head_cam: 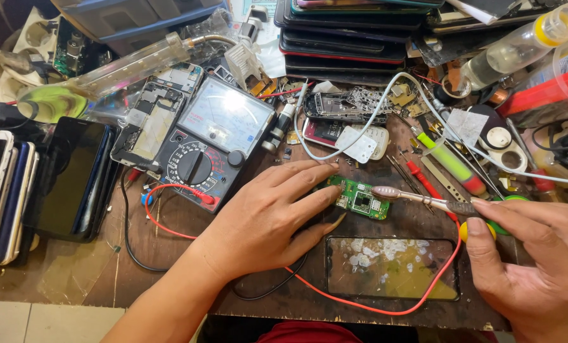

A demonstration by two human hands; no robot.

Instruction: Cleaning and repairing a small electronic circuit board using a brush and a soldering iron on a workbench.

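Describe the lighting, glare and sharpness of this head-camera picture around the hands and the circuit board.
Head view: even, soft light, only faint shadows under the left hand and right hand; the small green circuit board is sharp; pale glare washes the glass face of the grey analog multimeter; the dark glass phone panel reflects dully; wide-angle bending curves the edges, and the clear plastic bottle looks slightly soft.

The left hand (268, 213) covered the near end of the green circuit board (360, 197), and the right hand (538, 260) ran off the picture's right and bottom edges. Left of the circuit board, the stacked phones (5, 197) were cut by the left edge. Small parts behind the board were too tiny to identify.
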